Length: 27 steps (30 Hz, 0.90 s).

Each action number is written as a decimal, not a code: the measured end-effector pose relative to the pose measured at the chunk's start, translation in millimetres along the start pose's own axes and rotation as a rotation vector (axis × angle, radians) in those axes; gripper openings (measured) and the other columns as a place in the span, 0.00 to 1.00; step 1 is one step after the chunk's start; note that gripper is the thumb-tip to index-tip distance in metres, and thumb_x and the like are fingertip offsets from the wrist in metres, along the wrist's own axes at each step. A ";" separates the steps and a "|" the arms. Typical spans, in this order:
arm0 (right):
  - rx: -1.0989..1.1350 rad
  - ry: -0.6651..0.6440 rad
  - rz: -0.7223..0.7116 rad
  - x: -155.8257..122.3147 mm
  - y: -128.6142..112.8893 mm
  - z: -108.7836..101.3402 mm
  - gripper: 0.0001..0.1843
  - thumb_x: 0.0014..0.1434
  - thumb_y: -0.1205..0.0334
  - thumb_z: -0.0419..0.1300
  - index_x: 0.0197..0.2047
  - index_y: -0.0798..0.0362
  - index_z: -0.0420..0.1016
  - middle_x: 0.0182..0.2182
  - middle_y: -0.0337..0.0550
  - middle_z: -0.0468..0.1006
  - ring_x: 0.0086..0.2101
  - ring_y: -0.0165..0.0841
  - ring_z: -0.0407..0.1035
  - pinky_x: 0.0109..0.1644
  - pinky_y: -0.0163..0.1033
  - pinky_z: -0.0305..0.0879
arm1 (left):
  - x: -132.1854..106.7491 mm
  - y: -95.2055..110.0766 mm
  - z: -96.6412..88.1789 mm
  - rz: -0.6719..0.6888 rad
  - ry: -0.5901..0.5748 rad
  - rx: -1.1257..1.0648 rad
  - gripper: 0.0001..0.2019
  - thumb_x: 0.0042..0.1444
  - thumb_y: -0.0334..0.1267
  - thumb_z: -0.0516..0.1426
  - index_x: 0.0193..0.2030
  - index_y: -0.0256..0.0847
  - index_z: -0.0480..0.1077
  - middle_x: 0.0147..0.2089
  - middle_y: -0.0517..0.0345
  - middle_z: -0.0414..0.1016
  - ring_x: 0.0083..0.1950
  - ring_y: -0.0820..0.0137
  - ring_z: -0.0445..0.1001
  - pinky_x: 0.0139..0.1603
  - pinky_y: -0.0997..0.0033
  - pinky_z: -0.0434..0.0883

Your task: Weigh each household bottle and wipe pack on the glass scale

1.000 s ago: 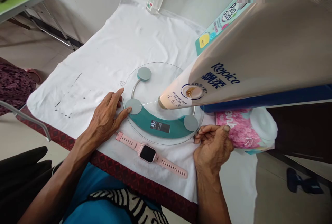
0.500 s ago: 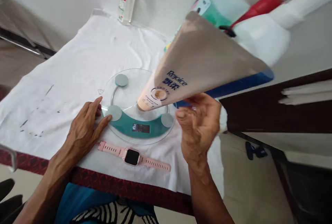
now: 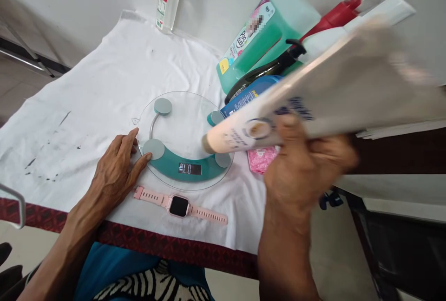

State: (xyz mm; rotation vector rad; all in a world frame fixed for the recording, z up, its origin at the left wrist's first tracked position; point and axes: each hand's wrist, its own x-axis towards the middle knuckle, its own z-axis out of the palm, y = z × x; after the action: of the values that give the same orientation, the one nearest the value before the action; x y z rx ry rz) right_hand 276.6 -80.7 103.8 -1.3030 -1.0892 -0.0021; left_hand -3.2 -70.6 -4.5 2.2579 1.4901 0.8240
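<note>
A round glass bathroom scale (image 3: pixel 174 171) with a teal panel lies on the white cloth; its small display is lit. My left hand (image 3: pixel 114 166) rests at the scale's left edge, thumb on a grey round pad and fingers spread by the rim. Held in my right hand (image 3: pixel 303 166) is a beige Rejoice squeeze tube (image 3: pixel 334 92), tilted, its cap end pointing down left above the scale's right side. The tube's wide end is blurred by motion. A pink smartwatch (image 3: pixel 179 206) lies flat in front of the scale.
At the back right stand a green Pao dudu jug (image 3: pixel 258 36), a dark pump bottle (image 3: pixel 265 73), a blue package (image 3: pixel 244 99) and a red-topped bottle (image 3: pixel 334 15). A pink packet (image 3: pixel 261 159) lies beside the scale. A clear bottle (image 3: pixel 168 1) stands by the wall.
My right hand has moved right with the tube, tipping it flatter and uncovering the bottles and the pink packet. The display now shows lit digits. My left hand stays at the scale's edge.
</note>
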 end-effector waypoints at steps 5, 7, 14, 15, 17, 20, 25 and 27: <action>-0.244 0.186 -0.156 15.8 -6.8 -48.9 0.05 0.61 0.58 0.72 0.40 0.47 0.86 0.41 0.40 0.84 0.48 0.48 0.81 0.62 0.60 0.75 | -0.4 -0.2 0.8 0.005 0.001 0.016 0.27 0.74 0.49 0.55 0.73 0.36 0.61 0.49 0.48 0.74 0.47 0.60 0.77 0.49 0.57 0.80; -0.322 0.191 -0.125 13.3 -1.7 -58.6 0.07 0.60 0.56 0.72 0.39 0.48 0.86 0.39 0.41 0.85 0.44 0.47 0.82 0.57 0.60 0.77 | -0.3 0.1 0.8 0.002 -0.001 0.020 0.27 0.74 0.49 0.54 0.73 0.38 0.61 0.48 0.49 0.74 0.47 0.59 0.77 0.49 0.57 0.80; -0.404 0.180 0.015 -10.8 42.7 -46.8 0.19 0.59 0.47 0.72 0.39 0.56 0.84 0.38 0.49 0.87 0.39 0.45 0.82 0.48 0.53 0.80 | -1.1 -0.6 1.6 -0.005 -0.003 0.025 0.28 0.74 0.49 0.55 0.73 0.36 0.61 0.49 0.48 0.74 0.47 0.60 0.77 0.48 0.58 0.80; -0.401 0.173 0.023 -12.3 47.2 -44.5 0.20 0.60 0.46 0.71 0.41 0.56 0.84 0.39 0.49 0.87 0.40 0.44 0.83 0.49 0.52 0.80 | -1.2 -0.7 1.6 -0.008 -0.004 0.023 0.28 0.74 0.48 0.55 0.73 0.36 0.61 0.49 0.48 0.74 0.47 0.60 0.77 0.48 0.58 0.80; -0.410 0.169 0.034 -13.4 52.5 -42.6 0.21 0.60 0.45 0.71 0.42 0.56 0.83 0.40 0.49 0.87 0.41 0.44 0.83 0.50 0.52 0.80 | -1.4 -0.6 1.3 -0.015 -0.006 0.018 0.27 0.74 0.48 0.55 0.73 0.37 0.61 0.50 0.48 0.74 0.47 0.60 0.77 0.48 0.58 0.80; -0.419 0.139 0.060 -12.4 52.8 -45.9 0.20 0.59 0.47 0.73 0.42 0.57 0.83 0.40 0.52 0.86 0.41 0.45 0.83 0.51 0.53 0.80 | -1.2 0.3 0.6 -0.027 -0.002 0.015 0.27 0.73 0.49 0.55 0.74 0.40 0.60 0.50 0.49 0.74 0.47 0.60 0.78 0.48 0.58 0.80; -0.362 0.099 0.155 -12.3 43.0 -52.0 0.25 0.54 0.47 0.77 0.47 0.55 0.81 0.44 0.52 0.86 0.46 0.49 0.83 0.54 0.57 0.81 | -0.5 1.4 -0.2 -0.036 -0.028 0.008 0.27 0.74 0.50 0.54 0.73 0.41 0.60 0.51 0.49 0.74 0.48 0.60 0.78 0.49 0.58 0.81; -0.344 0.114 0.096 -13.0 36.8 -53.6 0.29 0.53 0.48 0.77 0.54 0.51 0.79 0.50 0.51 0.83 0.51 0.51 0.80 0.54 0.58 0.81 | -0.5 1.4 0.0 -0.035 -0.026 0.007 0.27 0.74 0.50 0.54 0.73 0.40 0.60 0.51 0.48 0.74 0.48 0.60 0.78 0.50 0.57 0.81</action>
State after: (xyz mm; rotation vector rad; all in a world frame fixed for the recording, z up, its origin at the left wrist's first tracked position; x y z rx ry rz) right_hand 324.1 -116.3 74.3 -1.6421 -0.9549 -0.1975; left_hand -2.3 -71.7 -3.9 2.2330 1.5188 0.7776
